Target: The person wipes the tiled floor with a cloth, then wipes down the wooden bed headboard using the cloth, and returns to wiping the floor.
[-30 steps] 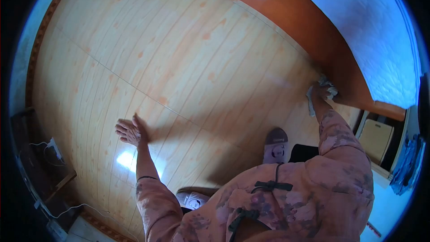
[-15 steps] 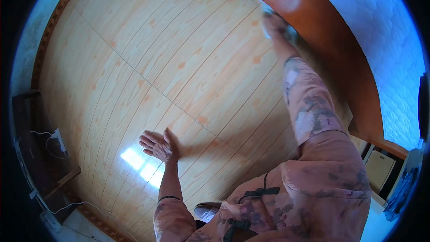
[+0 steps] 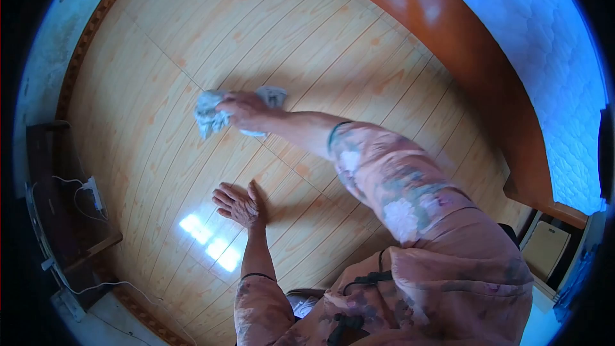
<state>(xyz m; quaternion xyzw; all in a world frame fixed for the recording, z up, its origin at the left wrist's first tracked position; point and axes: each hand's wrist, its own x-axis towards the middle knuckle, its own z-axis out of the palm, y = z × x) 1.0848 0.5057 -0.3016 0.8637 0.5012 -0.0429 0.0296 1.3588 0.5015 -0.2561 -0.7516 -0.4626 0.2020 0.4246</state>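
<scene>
My right hand (image 3: 246,110) is closed on a pale, crumpled cloth (image 3: 210,114), which lies against the wood-patterned floor (image 3: 307,64) left of the view's middle. Folds of the cloth stick out on both sides of the hand. Below it, my left hand (image 3: 242,207) rests on the floor with its fingers spread and holds nothing. A bright reflection shines on the floor just beside the left hand.
A brown wooden bed base (image 3: 474,38) with a pale blue quilted cover (image 3: 525,19) curves along the right. At the left stands a dark cabinet (image 3: 51,205) near a white power strip (image 3: 95,193) and cable. A slipper (image 3: 304,304) shows at the bottom.
My right hand has swept the cloth from beside the bed base, first forward, then left across the floor. My left hand has shifted right in view and stays spread on the floor.
</scene>
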